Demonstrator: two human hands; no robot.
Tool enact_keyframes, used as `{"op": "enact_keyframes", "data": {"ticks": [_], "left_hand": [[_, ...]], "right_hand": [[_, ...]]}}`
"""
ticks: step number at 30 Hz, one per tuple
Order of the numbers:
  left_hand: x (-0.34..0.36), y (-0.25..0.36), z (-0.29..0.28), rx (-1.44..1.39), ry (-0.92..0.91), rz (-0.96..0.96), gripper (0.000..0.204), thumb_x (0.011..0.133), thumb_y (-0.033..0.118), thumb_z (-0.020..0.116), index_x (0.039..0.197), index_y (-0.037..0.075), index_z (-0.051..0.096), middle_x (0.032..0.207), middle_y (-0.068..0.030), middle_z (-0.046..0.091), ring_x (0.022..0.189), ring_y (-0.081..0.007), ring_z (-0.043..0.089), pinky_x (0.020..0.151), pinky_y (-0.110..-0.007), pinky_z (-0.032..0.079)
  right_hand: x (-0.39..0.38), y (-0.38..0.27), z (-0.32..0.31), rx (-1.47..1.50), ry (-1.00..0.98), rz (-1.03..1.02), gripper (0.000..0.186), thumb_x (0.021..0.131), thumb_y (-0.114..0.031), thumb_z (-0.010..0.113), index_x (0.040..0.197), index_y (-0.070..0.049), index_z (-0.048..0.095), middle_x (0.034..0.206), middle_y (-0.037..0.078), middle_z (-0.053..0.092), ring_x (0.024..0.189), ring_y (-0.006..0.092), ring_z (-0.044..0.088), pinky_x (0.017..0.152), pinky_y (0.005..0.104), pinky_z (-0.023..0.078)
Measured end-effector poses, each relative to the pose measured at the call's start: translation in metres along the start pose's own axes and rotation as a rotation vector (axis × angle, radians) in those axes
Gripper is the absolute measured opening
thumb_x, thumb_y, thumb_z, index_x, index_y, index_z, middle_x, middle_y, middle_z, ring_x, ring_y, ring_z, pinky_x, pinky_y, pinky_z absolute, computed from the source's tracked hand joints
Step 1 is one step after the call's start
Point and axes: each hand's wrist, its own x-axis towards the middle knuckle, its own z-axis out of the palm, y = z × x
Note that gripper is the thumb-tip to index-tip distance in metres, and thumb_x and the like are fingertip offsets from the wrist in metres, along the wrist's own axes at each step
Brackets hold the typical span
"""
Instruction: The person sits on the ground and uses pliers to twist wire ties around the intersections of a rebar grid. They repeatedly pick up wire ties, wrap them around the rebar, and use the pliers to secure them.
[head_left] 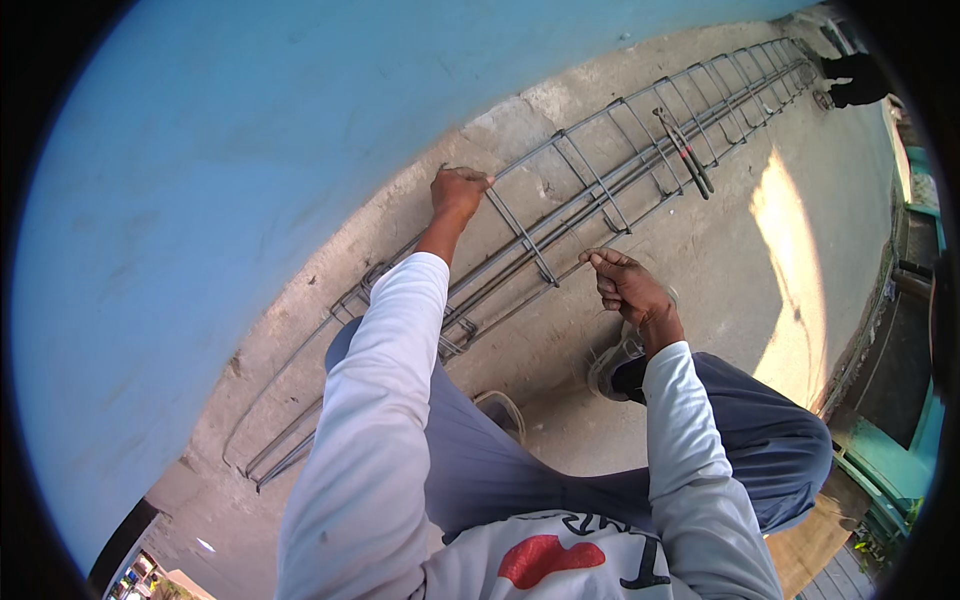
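A long rebar cage (590,190) of thin steel bars and rectangular stirrups lies slantwise on the ground before me. My left hand (460,192) is closed on the far-side bar of the cage, at the corner of a stirrup (520,232). On the near side, my right hand (628,282) pinches the near long bar, a little right of that same stirrup's lower corner; whether a thin wire is also between its fingertips cannot be made out. Farther along, nippers (690,160) with red and black handles rest across the cage.
A blue wall (220,190) rises along the left. My shoes (618,365) stand close to the cage's near side. At the far end are another person's dark-clothed legs (855,82). Sunlight falls on the concrete floor (720,270) to the right, beside green objects (885,455).
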Motion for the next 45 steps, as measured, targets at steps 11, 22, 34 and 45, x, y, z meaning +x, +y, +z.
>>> {"op": "enact_keyframes", "data": {"ticks": [11,22,34,45], "left_hand": [[0.003,-0.007,-0.002,-0.153,-0.003,0.012,0.019,0.081,0.014,0.086,0.093,0.001,0.080,0.079,-0.0070,0.073,0.068,-0.0154,0.063,0.066,-0.031,0.051],[0.013,-0.018,-0.004,-0.266,-0.093,-0.039,0.024,0.079,0.016,0.088,0.093,0.000,0.078,0.076,-0.0054,0.069,0.064,-0.0143,0.059,0.058,-0.030,0.045],[0.024,-0.017,-0.005,-0.346,-0.198,-0.161,0.050,0.080,0.017,0.089,0.123,-0.001,0.071,0.100,-0.0093,0.073,0.078,-0.0174,0.064,0.072,-0.033,0.052],[0.020,-0.013,-0.009,-0.438,-0.228,-0.176,0.041,0.083,0.015,0.086,0.120,0.003,0.072,0.101,-0.0087,0.073,0.082,-0.0167,0.065,0.073,-0.033,0.053]], "right_hand": [[0.120,-0.031,0.084,-0.139,0.266,-0.022,0.020,0.105,-0.011,0.050,0.118,-0.006,0.064,0.071,-0.004,0.042,0.052,0.0078,0.032,0.043,0.0262,0.028],[0.190,-0.048,0.094,-0.059,0.018,0.215,0.009,0.104,-0.014,0.055,0.109,-0.012,0.062,0.070,-0.005,0.040,0.055,0.0083,0.030,0.047,0.0240,0.027],[0.205,-0.052,0.088,-0.273,-0.018,0.137,0.008,0.102,-0.016,0.059,0.098,-0.009,0.059,0.073,-0.003,0.047,0.060,0.0092,0.038,0.051,0.0269,0.035],[0.190,-0.053,0.086,-0.299,-0.122,0.032,0.029,0.100,-0.022,0.064,0.123,-0.004,0.063,0.079,-0.003,0.052,0.068,0.0096,0.043,0.060,0.0268,0.039]]}}
